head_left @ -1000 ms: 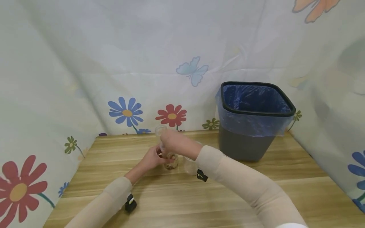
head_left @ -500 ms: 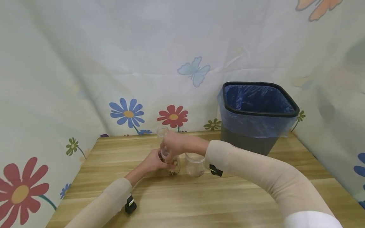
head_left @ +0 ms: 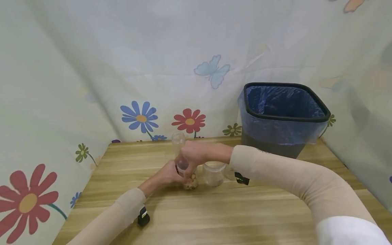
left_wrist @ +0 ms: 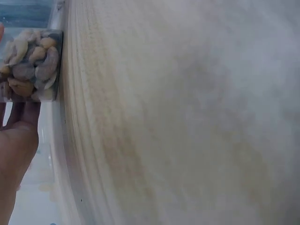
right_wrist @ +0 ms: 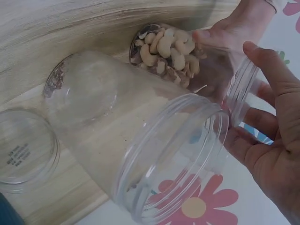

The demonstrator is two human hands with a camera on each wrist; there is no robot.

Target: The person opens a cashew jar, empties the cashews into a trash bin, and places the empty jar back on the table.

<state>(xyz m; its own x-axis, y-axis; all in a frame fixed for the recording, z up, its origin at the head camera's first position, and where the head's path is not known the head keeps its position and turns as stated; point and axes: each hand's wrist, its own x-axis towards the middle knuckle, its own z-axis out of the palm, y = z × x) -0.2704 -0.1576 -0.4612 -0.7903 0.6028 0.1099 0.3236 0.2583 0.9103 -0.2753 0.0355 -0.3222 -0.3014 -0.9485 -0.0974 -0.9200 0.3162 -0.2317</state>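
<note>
My left hand [head_left: 167, 174] grips a clear jar of cashews [head_left: 191, 184] around its side, low on the table. My right hand [head_left: 196, 153] bends over the top of it. In the right wrist view, its thumb and fingers pinch the rim of a clear lid [right_wrist: 241, 89] at the jar's mouth. Whether the lid is seated cannot be told. Right beside stands a wide clear jar [head_left: 214, 175] without a lid, with some brown crumbs at its bottom. In the left wrist view, cashews [left_wrist: 35, 63] show through the jar wall by the left hand.
Behind the hands stands another clear container [head_left: 178, 137]. A clear round lid [right_wrist: 23, 150] lies on the wooden table [head_left: 196, 217] beyond the open jar. A grey bin [head_left: 272, 144] with a blue liner stands at the back right, before the flowered curtain [head_left: 147, 51].
The right forearm has swung to the right, so the open jar and the round lid show more. The left hand keeps its hold on the cashew jar. The head view has shifted slightly.
</note>
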